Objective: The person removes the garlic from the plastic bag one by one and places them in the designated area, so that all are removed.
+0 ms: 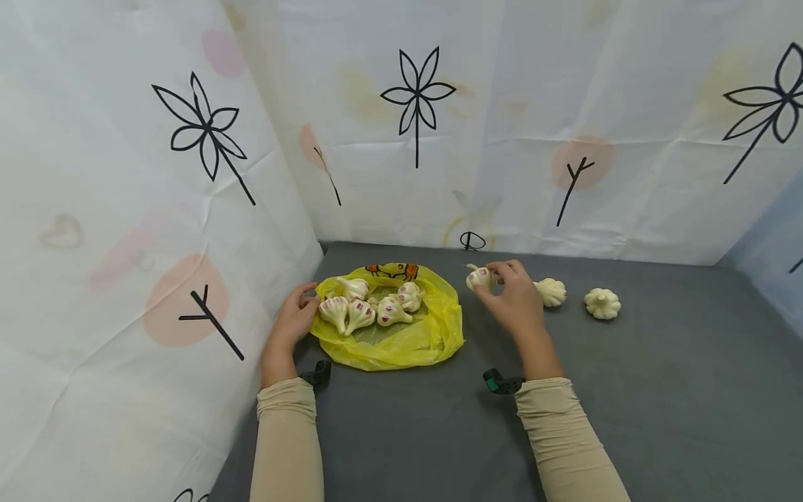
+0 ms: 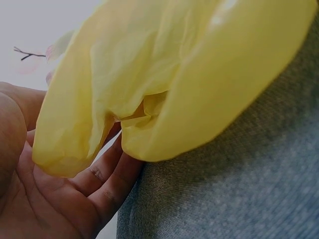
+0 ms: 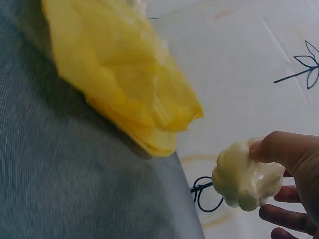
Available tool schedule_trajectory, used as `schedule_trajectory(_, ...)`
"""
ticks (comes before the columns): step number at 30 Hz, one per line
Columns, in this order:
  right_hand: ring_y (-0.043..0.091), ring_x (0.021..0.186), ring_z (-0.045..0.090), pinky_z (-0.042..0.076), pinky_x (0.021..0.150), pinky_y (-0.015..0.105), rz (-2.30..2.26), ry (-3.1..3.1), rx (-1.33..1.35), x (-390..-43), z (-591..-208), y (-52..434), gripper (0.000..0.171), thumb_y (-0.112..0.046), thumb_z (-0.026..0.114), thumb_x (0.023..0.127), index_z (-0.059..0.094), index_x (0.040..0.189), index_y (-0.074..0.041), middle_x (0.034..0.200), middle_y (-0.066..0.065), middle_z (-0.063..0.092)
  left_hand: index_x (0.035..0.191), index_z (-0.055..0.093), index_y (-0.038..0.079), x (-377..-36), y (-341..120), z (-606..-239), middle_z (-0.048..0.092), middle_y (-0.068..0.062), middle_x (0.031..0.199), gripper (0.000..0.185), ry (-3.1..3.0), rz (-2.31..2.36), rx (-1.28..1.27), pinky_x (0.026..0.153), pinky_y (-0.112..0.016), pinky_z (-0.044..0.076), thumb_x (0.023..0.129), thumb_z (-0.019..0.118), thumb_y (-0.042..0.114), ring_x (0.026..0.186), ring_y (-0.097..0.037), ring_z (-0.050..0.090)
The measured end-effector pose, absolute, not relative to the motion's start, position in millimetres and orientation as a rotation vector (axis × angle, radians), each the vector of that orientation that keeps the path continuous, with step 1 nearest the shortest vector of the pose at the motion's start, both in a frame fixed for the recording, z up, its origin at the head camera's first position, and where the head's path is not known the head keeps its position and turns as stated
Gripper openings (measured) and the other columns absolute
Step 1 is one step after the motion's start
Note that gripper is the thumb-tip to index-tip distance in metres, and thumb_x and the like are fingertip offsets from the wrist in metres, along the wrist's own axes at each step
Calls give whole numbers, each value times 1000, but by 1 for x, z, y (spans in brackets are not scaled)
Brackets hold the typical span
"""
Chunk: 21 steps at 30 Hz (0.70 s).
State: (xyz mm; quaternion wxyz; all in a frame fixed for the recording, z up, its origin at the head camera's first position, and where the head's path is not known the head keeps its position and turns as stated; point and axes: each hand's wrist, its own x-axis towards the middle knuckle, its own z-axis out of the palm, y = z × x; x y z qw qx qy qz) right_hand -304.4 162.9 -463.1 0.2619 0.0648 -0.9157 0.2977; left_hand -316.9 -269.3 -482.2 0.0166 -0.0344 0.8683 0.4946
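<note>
Garlic bulb (image 1: 479, 277) sits pinched in the right hand (image 1: 516, 301) grip, above the grey table (image 1: 659, 404), stem pointing left toward the yellow bag (image 1: 408, 341). Bag lies just left, mouth open, five bulbs (image 1: 370, 307) inside. Left hand (image 1: 293, 322) holds the bag's left rim with curled fingers. Two loose bulbs (image 1: 577, 298) lie right of the grip; path to the bag looks clear.
</note>
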Motion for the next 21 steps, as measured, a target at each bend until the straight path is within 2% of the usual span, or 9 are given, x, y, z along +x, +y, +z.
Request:
schedule_trajectory(7,28,85,60,43,73,48,632,-2531,206,-303,-466,175,41,-36,75,85,68,116,-11,109,10,61,153,35,19,-317,-268,-480,52,-17,142,51,2683,1544,-102,106,-51,40,105,45,34,130,-34,49)
schedule_trajectory(14,34,90,61,44,80,54,608,-2561,229,-303,-479,183,40,-33,77,84,69,116,-10,110,12,60,153,34,20,-322,-268,-480,51,-17,142,51,2687,1537,-107,106,-50,40,105,44,33,130,-33,49)
schedule_trajectory(21,35,86,62,45,81,56,495,-2585,259,-302,-483,183,38,-28,79,82,71,115,-9,108,14,61,153,34,20,-323,-269,-481,52,-16,141,51,2659,1548,-121,104,-48,41,105,45,32,129,-32,49)
